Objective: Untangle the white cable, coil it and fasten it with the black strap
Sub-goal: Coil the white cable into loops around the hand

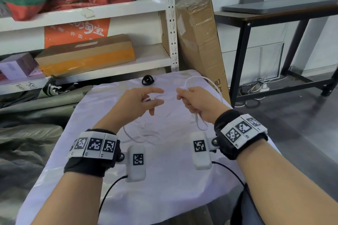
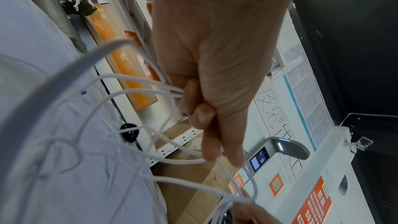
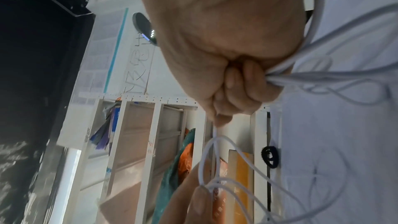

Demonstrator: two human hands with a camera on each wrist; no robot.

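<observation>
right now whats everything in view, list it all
white cable: one, white, tangled, held up between both hands, loops trailing on the cloth
black strap: one, black, curled, far edge of the cloth
cloth: one, white, covering the table
shelf rack: one, white, behind the table
flat box: one, brown with orange tape, lower shelf
tall carton: one, brown, leaning beside the rack
side table: one, dark, right
left hand: pinches the cable
right hand: grips cable strands
</observation>
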